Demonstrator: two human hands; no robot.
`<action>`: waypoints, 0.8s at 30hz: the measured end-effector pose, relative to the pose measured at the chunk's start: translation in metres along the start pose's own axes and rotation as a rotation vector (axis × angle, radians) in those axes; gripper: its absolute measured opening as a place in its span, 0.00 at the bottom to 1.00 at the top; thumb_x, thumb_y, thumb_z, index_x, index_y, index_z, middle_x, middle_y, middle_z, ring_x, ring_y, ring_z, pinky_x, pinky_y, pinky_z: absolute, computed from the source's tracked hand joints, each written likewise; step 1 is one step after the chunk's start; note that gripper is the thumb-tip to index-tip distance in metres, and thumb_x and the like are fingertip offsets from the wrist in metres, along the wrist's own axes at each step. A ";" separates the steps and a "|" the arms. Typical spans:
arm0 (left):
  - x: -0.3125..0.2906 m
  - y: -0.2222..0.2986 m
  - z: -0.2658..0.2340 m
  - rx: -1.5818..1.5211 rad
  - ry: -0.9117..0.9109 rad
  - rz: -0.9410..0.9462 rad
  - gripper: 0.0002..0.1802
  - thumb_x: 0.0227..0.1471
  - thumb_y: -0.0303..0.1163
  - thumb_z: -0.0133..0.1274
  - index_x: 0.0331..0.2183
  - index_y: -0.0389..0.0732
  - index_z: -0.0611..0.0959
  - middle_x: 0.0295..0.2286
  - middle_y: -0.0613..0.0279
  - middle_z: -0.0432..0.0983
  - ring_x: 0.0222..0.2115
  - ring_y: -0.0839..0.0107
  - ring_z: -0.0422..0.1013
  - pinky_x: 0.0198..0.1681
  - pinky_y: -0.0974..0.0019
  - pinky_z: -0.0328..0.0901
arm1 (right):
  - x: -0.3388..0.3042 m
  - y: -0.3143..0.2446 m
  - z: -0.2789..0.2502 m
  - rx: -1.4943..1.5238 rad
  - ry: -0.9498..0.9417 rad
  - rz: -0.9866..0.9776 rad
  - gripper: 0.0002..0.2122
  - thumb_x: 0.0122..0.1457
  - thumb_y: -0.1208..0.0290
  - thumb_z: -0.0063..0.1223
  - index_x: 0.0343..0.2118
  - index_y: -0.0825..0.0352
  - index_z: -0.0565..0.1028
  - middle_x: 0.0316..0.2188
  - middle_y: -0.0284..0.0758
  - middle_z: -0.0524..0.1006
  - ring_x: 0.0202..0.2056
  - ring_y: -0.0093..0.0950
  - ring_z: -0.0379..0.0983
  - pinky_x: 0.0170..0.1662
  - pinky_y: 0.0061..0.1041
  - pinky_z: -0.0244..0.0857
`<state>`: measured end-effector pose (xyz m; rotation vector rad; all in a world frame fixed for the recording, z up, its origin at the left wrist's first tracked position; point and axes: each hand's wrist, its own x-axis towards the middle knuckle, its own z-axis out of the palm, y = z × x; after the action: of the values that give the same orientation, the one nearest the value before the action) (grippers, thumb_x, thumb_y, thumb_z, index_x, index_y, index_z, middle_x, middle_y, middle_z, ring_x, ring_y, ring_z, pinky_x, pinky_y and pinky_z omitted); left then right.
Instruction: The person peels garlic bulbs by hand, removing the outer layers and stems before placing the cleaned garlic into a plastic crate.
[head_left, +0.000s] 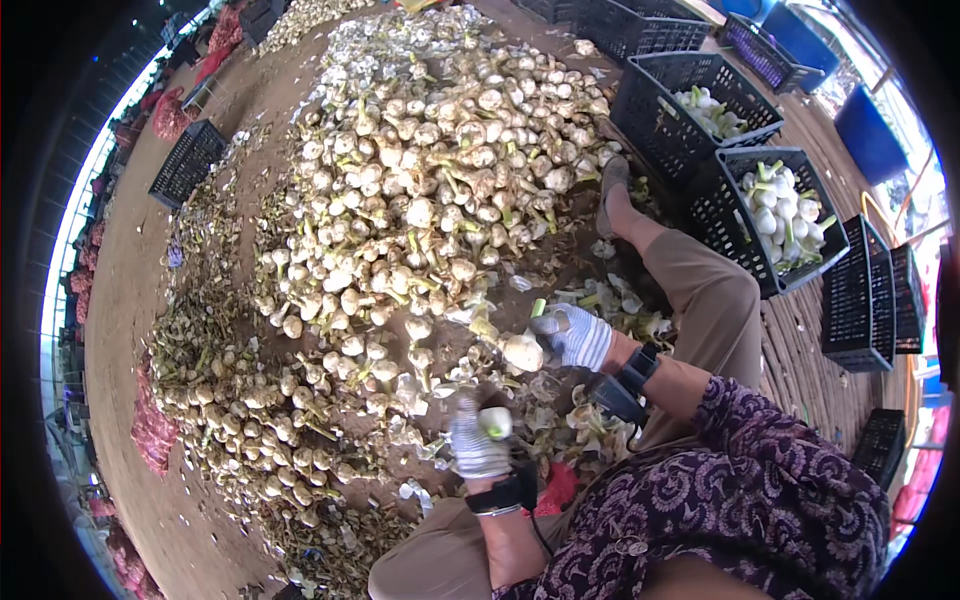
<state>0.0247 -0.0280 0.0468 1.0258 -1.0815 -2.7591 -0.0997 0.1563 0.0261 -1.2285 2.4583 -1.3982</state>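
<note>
Striped work gloves cover both hands. My left hand (478, 442) is closed around a pale garlic bulb (495, 423) with a greenish tint, low in front of my lap. Further right and a little farther out, my right hand (575, 337) is curled shut, with a larger garlic bulb (522, 352) at its fingertips; that bulb's stem points up and left. A short green piece (538, 308) sticks out above the right fingers, and whether it is a stem or a handle I cannot tell. A big heap of garlic bulbs (420, 210) spreads ahead of my hands.
Black crates (735, 215) stand beyond my right leg, two holding cleaned white garlic (785, 215). Loose skins and trimmings (590, 425) litter the ground around my hands. Another black crate (188, 163) and a red mesh sack (152, 420) lie at left. Blue tubs (870, 135) stand far right.
</note>
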 end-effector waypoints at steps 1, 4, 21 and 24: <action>-0.002 -0.010 0.002 -0.026 0.096 -0.132 0.13 0.48 0.39 0.53 0.28 0.38 0.77 0.19 0.56 0.73 0.16 0.67 0.69 0.17 0.71 0.64 | 0.002 -0.010 -0.004 0.003 -0.003 0.003 0.12 0.54 0.63 0.52 0.30 0.69 0.75 0.21 0.30 0.74 0.20 0.20 0.69 0.20 0.19 0.60; -0.004 -0.009 0.012 0.128 -0.055 -0.050 0.11 0.47 0.36 0.54 0.29 0.38 0.78 0.20 0.61 0.74 0.17 0.72 0.71 0.18 0.71 0.66 | 0.012 -0.040 -0.005 1.122 -0.079 0.791 0.12 0.54 0.63 0.51 0.30 0.69 0.76 0.17 0.28 0.73 0.16 0.17 0.66 0.17 0.16 0.58; 0.020 0.010 -0.050 0.166 0.423 0.105 0.13 0.53 0.39 0.46 0.35 0.39 0.73 0.26 0.60 0.72 0.24 0.67 0.72 0.26 0.64 0.72 | -0.005 0.016 0.003 1.403 0.389 1.132 0.07 0.54 0.67 0.51 0.33 0.63 0.74 0.25 0.30 0.74 0.22 0.22 0.69 0.24 0.19 0.64; 0.049 -0.043 -0.057 0.447 0.291 0.351 0.17 0.53 0.42 0.47 0.39 0.40 0.73 0.28 0.58 0.70 0.27 0.67 0.70 0.26 0.65 0.69 | -0.004 -0.007 -0.013 1.173 0.074 0.818 0.13 0.50 0.75 0.51 0.40 0.68 0.73 0.35 0.37 0.76 0.30 0.25 0.73 0.31 0.20 0.69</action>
<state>0.0287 -0.0415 -0.0387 1.0952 -1.6742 -2.0673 -0.0978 0.1658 0.0378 0.0749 1.2975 -1.9752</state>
